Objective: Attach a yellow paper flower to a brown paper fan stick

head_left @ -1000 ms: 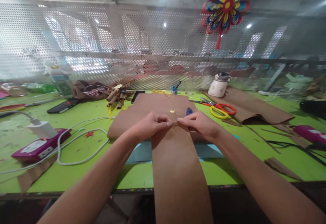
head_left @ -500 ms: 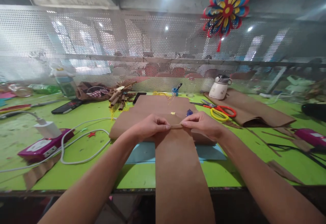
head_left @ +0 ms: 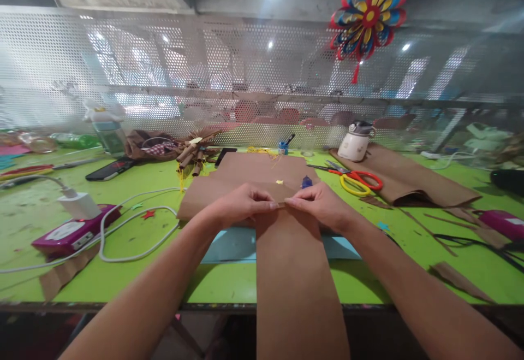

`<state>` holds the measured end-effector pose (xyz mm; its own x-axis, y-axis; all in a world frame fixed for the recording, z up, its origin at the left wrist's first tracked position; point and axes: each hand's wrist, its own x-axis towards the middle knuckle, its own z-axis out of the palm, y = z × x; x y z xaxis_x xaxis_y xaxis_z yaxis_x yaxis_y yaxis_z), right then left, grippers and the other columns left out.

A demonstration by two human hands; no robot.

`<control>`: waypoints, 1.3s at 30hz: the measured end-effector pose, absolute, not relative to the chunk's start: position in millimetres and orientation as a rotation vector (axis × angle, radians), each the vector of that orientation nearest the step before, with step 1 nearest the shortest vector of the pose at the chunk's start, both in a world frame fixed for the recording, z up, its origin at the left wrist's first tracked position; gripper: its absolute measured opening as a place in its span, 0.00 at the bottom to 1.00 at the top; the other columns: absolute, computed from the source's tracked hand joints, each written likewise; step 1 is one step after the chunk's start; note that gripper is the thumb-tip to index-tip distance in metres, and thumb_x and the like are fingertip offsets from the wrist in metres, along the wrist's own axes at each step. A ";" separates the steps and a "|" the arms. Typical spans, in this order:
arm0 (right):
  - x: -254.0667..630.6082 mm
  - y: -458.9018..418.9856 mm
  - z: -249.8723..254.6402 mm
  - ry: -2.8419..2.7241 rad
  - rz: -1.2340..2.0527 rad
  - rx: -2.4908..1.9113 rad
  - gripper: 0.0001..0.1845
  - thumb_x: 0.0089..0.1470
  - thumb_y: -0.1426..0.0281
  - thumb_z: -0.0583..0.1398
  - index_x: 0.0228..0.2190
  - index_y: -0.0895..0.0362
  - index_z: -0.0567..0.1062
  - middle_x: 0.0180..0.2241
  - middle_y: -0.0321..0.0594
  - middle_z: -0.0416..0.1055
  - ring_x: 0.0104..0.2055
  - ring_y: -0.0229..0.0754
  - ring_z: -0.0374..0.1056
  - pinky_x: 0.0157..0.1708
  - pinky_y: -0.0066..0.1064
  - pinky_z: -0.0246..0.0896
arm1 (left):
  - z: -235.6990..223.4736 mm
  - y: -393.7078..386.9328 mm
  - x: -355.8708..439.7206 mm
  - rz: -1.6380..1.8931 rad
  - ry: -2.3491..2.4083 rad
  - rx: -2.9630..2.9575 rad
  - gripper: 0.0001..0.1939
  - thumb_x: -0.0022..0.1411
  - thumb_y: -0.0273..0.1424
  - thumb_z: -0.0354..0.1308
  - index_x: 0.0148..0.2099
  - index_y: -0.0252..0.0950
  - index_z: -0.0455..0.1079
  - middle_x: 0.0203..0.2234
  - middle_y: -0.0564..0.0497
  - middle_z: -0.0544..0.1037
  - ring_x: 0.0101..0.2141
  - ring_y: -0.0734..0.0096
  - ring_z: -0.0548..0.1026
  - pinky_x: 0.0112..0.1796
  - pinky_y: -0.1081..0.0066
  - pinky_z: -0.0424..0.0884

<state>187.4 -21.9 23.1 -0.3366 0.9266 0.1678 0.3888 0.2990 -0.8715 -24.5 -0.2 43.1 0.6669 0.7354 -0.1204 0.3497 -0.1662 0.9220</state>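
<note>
A long strip of brown kraft paper (head_left: 297, 272) hangs toward me over the table's front edge. Its far end has a narrow fold, pinched between thumb and fingers of my left hand (head_left: 248, 202) and my right hand (head_left: 321, 204). The two thumbs are close together on the fold. Beneath and beyond the hands lies a larger sheet of brown paper (head_left: 257, 166), with a small pale yellow scrap (head_left: 279, 182) on it. A dark blue object (head_left: 307, 181) sits just behind my right hand. Light blue paper (head_left: 231, 246) shows under the strip.
Scissors with red and yellow handles (head_left: 360, 181) lie to the right, near a white flask (head_left: 354, 142) and folded brown paper (head_left: 413, 180). On the left are a purple power strip (head_left: 61, 238), a white cable (head_left: 135, 260), a phone (head_left: 109, 169) and rolled paper tubes (head_left: 192, 159).
Half a second ago my thumbs were farther apart on the fold; my right hand has since come in toward the left. The strip's near part sits slightly farther right in view.
</note>
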 end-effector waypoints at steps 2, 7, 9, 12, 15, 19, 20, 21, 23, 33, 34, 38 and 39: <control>191.2 -21.5 25.3 -1.901 0.912 -1.184 0.19 0.48 0.57 0.59 0.24 0.62 0.78 0.20 0.36 0.66 0.23 0.33 0.56 0.22 0.26 0.48 | 44.8 0.8 -28.0 0.417 0.830 1.750 0.18 0.53 0.42 0.58 0.37 0.31 0.73 0.25 0.51 0.72 0.25 0.76 0.67 0.27 0.75 0.64; 198.6 -20.3 29.5 -1.935 0.882 -1.166 0.18 0.49 0.59 0.58 0.26 0.61 0.78 0.20 0.36 0.66 0.24 0.33 0.56 0.23 0.26 0.48 | 46.3 2.0 -32.5 0.399 0.735 1.781 0.18 0.53 0.38 0.59 0.43 0.32 0.71 0.28 0.51 0.73 0.25 0.79 0.67 0.29 0.75 0.66; 200.1 -19.6 29.4 -1.933 0.910 -1.152 0.17 0.49 0.59 0.58 0.26 0.61 0.78 0.21 0.36 0.67 0.24 0.33 0.57 0.24 0.26 0.48 | 47.0 0.9 -32.7 0.406 0.726 1.801 0.20 0.53 0.36 0.59 0.47 0.33 0.69 0.27 0.52 0.73 0.24 0.78 0.68 0.30 0.74 0.67; 201.8 -18.3 28.2 -1.900 0.965 -1.153 0.17 0.49 0.59 0.59 0.25 0.62 0.77 0.22 0.37 0.68 0.24 0.33 0.58 0.24 0.27 0.49 | 46.6 0.0 -31.1 0.466 0.711 1.834 0.23 0.53 0.32 0.59 0.52 0.35 0.64 0.28 0.52 0.73 0.26 0.76 0.70 0.31 0.71 0.68; 203.2 -16.8 26.6 -1.843 1.040 -1.151 0.17 0.49 0.59 0.59 0.26 0.62 0.78 0.23 0.39 0.70 0.24 0.34 0.59 0.24 0.27 0.50 | 41.0 2.9 -26.7 0.638 0.691 1.897 0.19 0.52 0.29 0.59 0.47 0.33 0.65 0.32 0.49 0.74 0.31 0.74 0.71 0.32 0.72 0.67; 204.5 -15.2 24.8 -1.761 1.102 -1.104 0.17 0.47 0.58 0.61 0.25 0.62 0.78 0.23 0.40 0.72 0.25 0.35 0.61 0.25 0.27 0.52 | 30.7 8.8 -19.8 0.902 0.739 1.975 0.06 0.51 0.25 0.57 0.35 0.31 0.68 0.27 0.52 0.72 0.28 0.78 0.69 0.30 0.76 0.65; 204.6 -14.9 24.5 -1.740 1.117 -1.093 0.17 0.46 0.58 0.61 0.25 0.62 0.78 0.24 0.40 0.72 0.25 0.35 0.61 0.25 0.27 0.52 | 29.4 9.5 -18.5 0.952 0.750 1.983 0.04 0.51 0.24 0.56 0.32 0.31 0.68 0.25 0.53 0.71 0.28 0.78 0.68 0.30 0.77 0.65; 204.8 -14.7 24.3 -1.723 1.129 -1.082 0.17 0.46 0.58 0.61 0.25 0.62 0.78 0.24 0.40 0.72 0.25 0.35 0.61 0.26 0.28 0.53 | 28.9 9.7 -17.6 0.997 0.757 1.985 0.03 0.50 0.24 0.56 0.31 0.31 0.68 0.25 0.53 0.71 0.27 0.78 0.68 0.29 0.77 0.64; 205.1 -14.4 24.0 -1.702 1.145 -1.056 0.17 0.46 0.59 0.62 0.25 0.61 0.78 0.24 0.41 0.73 0.25 0.35 0.62 0.26 0.28 0.53 | 30.1 8.9 -16.9 1.055 0.761 1.982 0.02 0.50 0.24 0.57 0.29 0.30 0.69 0.24 0.52 0.72 0.27 0.78 0.68 0.29 0.77 0.64; 206.7 -20.4 31.3 -1.770 1.070 -0.991 0.15 0.47 0.60 0.62 0.23 0.60 0.77 0.22 0.36 0.69 0.25 0.32 0.58 0.25 0.26 0.49 | 42.8 0.7 -22.6 0.998 0.756 1.849 0.04 0.48 0.26 0.60 0.29 0.30 0.73 0.22 0.51 0.75 0.25 0.77 0.70 0.29 0.76 0.65; 206.7 -20.8 32.1 -1.781 1.068 -0.985 0.16 0.47 0.60 0.61 0.22 0.60 0.77 0.22 0.36 0.68 0.25 0.32 0.57 0.25 0.26 0.49 | 43.2 0.7 -23.6 0.982 0.744 1.845 0.04 0.48 0.26 0.60 0.29 0.30 0.73 0.21 0.51 0.75 0.25 0.77 0.70 0.28 0.77 0.65; 207.7 -19.7 31.7 -1.812 1.058 -0.983 0.16 0.48 0.59 0.61 0.22 0.60 0.77 0.21 0.35 0.66 0.24 0.32 0.56 0.24 0.26 0.47 | 44.4 0.7 -27.6 0.958 0.689 1.830 0.04 0.49 0.26 0.60 0.29 0.30 0.74 0.20 0.51 0.75 0.24 0.77 0.70 0.28 0.76 0.66; 208.0 -19.2 31.2 -1.816 1.056 -0.987 0.16 0.48 0.59 0.61 0.22 0.60 0.77 0.21 0.35 0.66 0.24 0.32 0.56 0.24 0.26 0.46 | 44.6 0.6 -28.3 0.955 0.679 1.833 0.04 0.49 0.26 0.60 0.29 0.30 0.74 0.20 0.51 0.75 0.24 0.77 0.71 0.29 0.76 0.66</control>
